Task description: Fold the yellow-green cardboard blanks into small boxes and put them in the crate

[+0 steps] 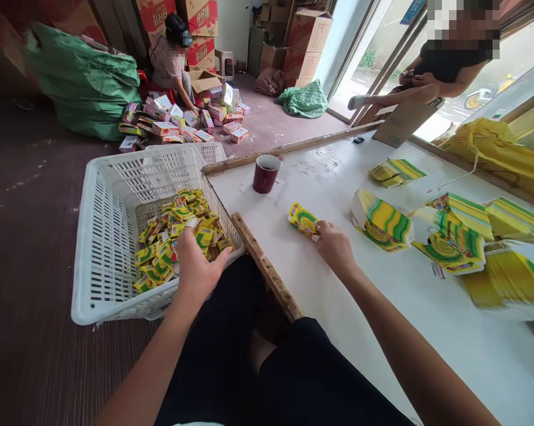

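Observation:
My left hand [198,260] is over the white plastic basket [109,236], thumb spread away from the fingers, reaching among small yellow packets [160,260]. Nothing shows in its grasp, though some fingertips are hidden. On the white table [267,228] my right hand [335,244] pinches the near end of a yellow-and-green printed carton [302,219], which lies on its side. To the right of that hand lies a stack of flat yellow-green cartons [382,222]. More such cartons [455,245] are spread farther right, some blurred.
A dark red cup [267,174] stands near the table's left edge. A wooden strip [267,266] borders the table beside my legs. One person [173,59] crouches by scattered boxes [169,127]; another [453,65] sits by the doorway. A green sack [80,83] stands at left.

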A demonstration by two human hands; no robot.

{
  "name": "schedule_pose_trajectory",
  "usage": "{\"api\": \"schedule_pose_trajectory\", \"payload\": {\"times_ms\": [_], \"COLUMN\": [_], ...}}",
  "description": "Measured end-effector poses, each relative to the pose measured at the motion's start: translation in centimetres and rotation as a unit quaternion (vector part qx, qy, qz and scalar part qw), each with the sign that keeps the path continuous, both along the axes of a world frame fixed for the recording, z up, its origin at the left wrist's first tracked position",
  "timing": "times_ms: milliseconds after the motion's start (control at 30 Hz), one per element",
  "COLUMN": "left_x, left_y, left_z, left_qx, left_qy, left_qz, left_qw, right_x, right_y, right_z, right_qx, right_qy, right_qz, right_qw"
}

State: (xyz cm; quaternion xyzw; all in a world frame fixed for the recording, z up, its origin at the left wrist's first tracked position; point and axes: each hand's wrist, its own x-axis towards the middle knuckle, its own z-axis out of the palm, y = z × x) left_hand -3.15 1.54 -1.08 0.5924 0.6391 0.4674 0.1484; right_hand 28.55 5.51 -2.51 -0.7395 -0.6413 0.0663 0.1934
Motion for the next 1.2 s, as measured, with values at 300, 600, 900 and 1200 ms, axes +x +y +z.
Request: {"api": "schedule_pose_trajectory", "payload": {"times_ms": [300, 600, 900, 1200], "left_x": [5.1, 4.9, 5.4, 5.4], "left_y": [-3.2, -3.3, -3.1, -3.3], "left_z": [0.5, 0.8, 0.6, 0.6], "left_qx": [-0.151, -0.18, -0.179, -0.196], "left_qy": [-0.181, -0.199, -0.194, -0.194], "left_qz": [-0.201, -0.217, -0.24, -0.252], "left_qw": [0.951, 0.939, 0.934, 0.928], "right_x": [-0.6, -0.7, -1.2, -0.9], "right_y": [-1.1, -2.2, -2.5, -1.3], "right_z": [0.1, -0.6, -0.7, -0.1], "right_qx": [0.04, 0.026, 0.02, 0.02], "right_qy": [-0.029, -0.042, -0.05, 0.007], "right_qz": [-0.006, 0.045, 0.047, 0.011], "right_qw": [0.999, 0.998, 0.997, 1.0]}}
